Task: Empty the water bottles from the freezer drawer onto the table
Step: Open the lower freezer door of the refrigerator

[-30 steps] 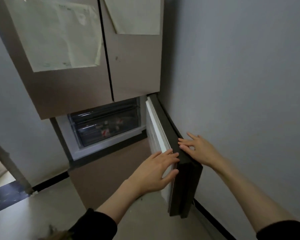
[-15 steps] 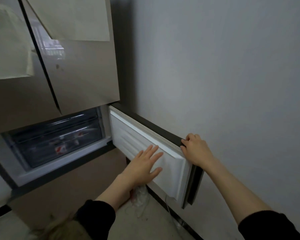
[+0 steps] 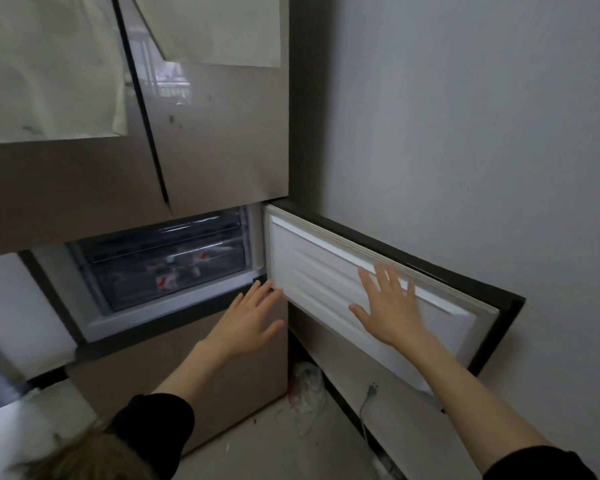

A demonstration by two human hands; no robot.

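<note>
The freezer compartment's door [image 3: 326, 271] stands swung wide open to the right, near the wall, its white ribbed inner face towards me. My right hand [image 3: 388, 306] lies flat on that inner face with fingers spread. My left hand [image 3: 250, 323] is open, its fingertips near the door's hinge corner at the compartment's lower right. Inside the opening sits a clear freezer drawer [image 3: 167, 261], pushed in, and through its front show water bottles [image 3: 167, 280] with red-and-white labels.
A grey wall [image 3: 465, 133] runs close along the right, behind the open door. The fridge's upper doors [image 3: 215, 133] carry taped paper sheets. On the floor in the gap lie a crumpled plastic bag [image 3: 305, 386] and a loose plug with cord [image 3: 371, 391].
The door has swung further open towards the wall. My right hand left the door's outer edge and now lies on its inner face. My left hand slid left to the hinge corner.
</note>
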